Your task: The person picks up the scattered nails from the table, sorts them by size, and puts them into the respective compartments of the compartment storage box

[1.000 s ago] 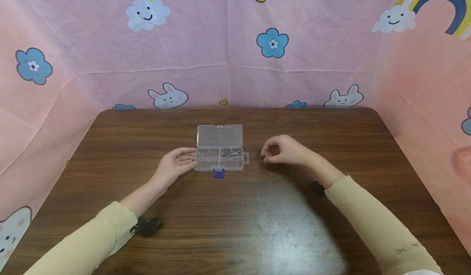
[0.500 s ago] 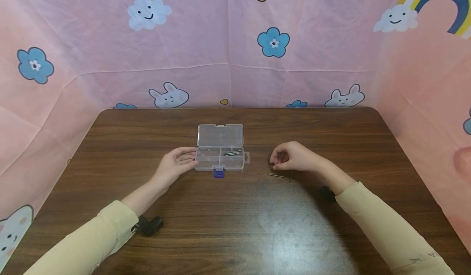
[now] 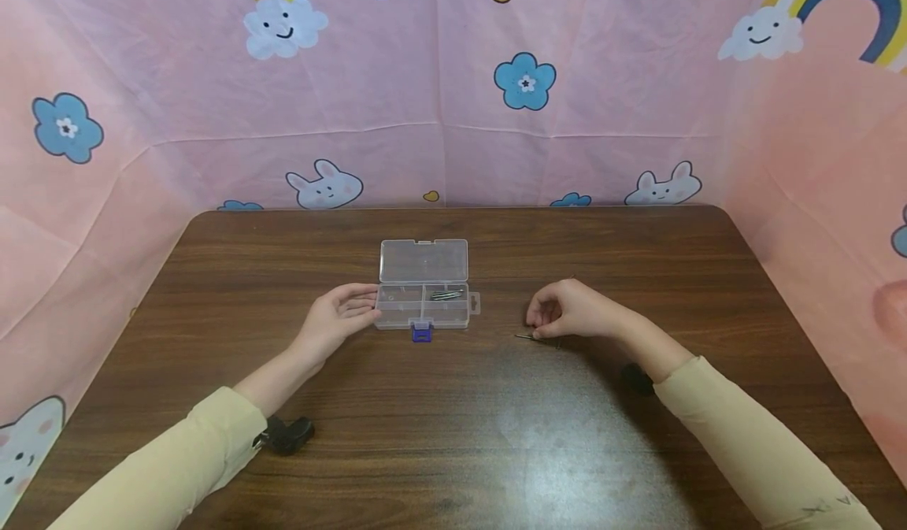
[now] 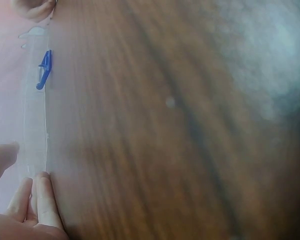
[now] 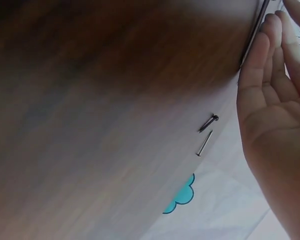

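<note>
A clear plastic divided box [image 3: 400,317] stands with its lid [image 3: 423,262] raised and its blue latch [image 3: 421,333] at the front. Several thin metal nails [image 3: 447,296] lie in its back right compartment. My left hand [image 3: 335,317] rests its fairly straight fingertips against the box's left end. Right of the box, my right hand [image 3: 577,309] bends over a nail [image 3: 523,336], thumb tip right at it and partly covering it. In the right wrist view, a gap shows between the thumb and fingers [image 5: 255,60], beside a dark nail [image 5: 253,37].
Two more nails lie on the table in the right wrist view: a darker one [image 5: 208,123] and a shinier one [image 5: 204,144]. The brown wooden table [image 3: 453,435] ends at a patterned pink cloth [image 3: 453,160] behind.
My right hand has moved right and toward me, away from the box and down to the nail on the table. The left hand stays at the box's left end.
</note>
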`<action>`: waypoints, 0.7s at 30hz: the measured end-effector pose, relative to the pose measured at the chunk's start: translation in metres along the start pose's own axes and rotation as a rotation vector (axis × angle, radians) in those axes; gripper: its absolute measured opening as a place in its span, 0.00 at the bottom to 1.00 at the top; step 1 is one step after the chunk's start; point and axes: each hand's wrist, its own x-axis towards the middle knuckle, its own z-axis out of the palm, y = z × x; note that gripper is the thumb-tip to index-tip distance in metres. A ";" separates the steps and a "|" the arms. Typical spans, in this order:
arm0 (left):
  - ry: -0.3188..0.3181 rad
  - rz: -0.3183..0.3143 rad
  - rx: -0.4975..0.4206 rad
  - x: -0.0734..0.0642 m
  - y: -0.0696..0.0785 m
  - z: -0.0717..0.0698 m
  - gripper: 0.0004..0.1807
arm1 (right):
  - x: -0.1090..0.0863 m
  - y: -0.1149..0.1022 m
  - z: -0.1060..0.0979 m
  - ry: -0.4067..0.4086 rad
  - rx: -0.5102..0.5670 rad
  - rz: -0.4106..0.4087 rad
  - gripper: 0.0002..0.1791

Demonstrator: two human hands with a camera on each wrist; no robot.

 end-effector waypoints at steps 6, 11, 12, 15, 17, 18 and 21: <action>0.003 0.005 0.004 0.000 0.001 0.000 0.29 | -0.001 0.000 0.001 -0.014 -0.006 -0.019 0.08; 0.005 0.003 0.005 0.000 0.001 0.000 0.29 | 0.000 0.002 0.003 -0.020 -0.019 -0.034 0.08; 0.004 0.003 0.003 0.000 0.001 0.000 0.29 | 0.000 0.003 0.003 -0.020 -0.018 -0.035 0.08; 0.001 0.004 -0.004 0.000 0.001 0.000 0.29 | 0.000 0.002 0.003 -0.016 -0.018 -0.036 0.07; 0.001 0.002 -0.001 0.000 0.001 0.000 0.29 | -0.001 0.002 0.003 -0.010 -0.026 -0.036 0.07; 0.002 0.001 0.002 0.000 0.001 0.000 0.29 | -0.001 0.001 0.003 -0.007 -0.032 -0.035 0.06; 0.004 -0.004 0.011 0.000 0.001 0.000 0.29 | -0.001 -0.001 0.003 -0.004 -0.060 -0.029 0.05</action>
